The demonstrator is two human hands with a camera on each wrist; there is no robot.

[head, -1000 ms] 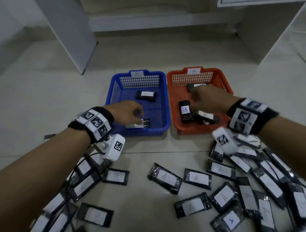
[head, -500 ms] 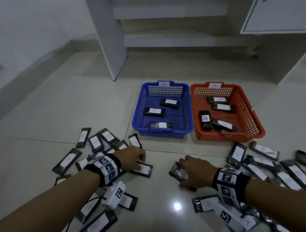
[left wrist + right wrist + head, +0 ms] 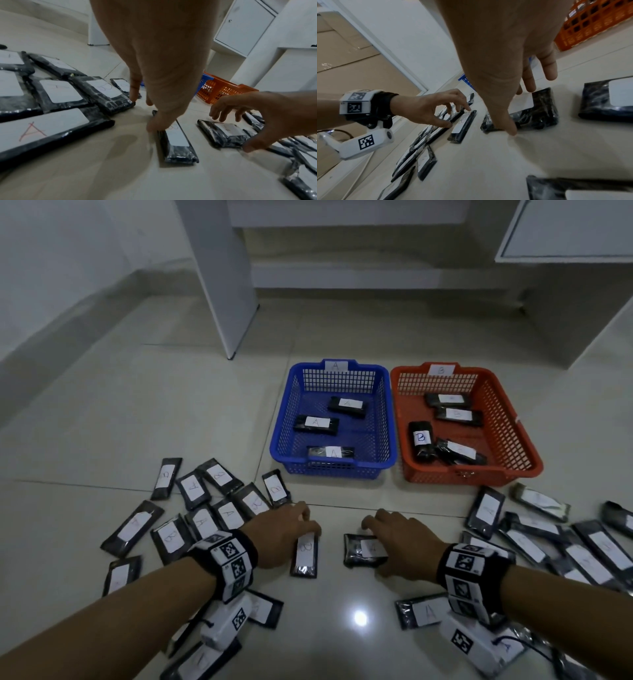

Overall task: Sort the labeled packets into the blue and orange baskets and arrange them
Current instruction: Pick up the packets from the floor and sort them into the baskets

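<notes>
Labeled packets (image 3: 219, 518) lie scattered over the near floor (image 3: 137, 412), left and right, label side up so the letters can be read before picking. Beyond them stand the blue basket (image 3: 334, 470), tagged A and holding three A packets, and just to its right the orange basket (image 3: 471, 474), tagged B and holding four (two of them overlapping, so arranging is probably still due).

Two packets lie apart from the heaps, between them, within easy reach. The left hand (image 3: 286, 534) arches over the far end of the B packet (image 3: 305, 554), thumb at one long edge and fingertips down beyond it; its grip is half open, closing around the packet, which still lies flat on the floor. The right hand (image 3: 402, 539) spans the packet beside it (image 3: 364, 549), whose letter I cannot read, thumb down on the floor at the near edge and fingers spread above the far edge: a wide, open grip, with nothing lifted yet. Both forearms reach forward, low, with the palms facing down.
</notes>
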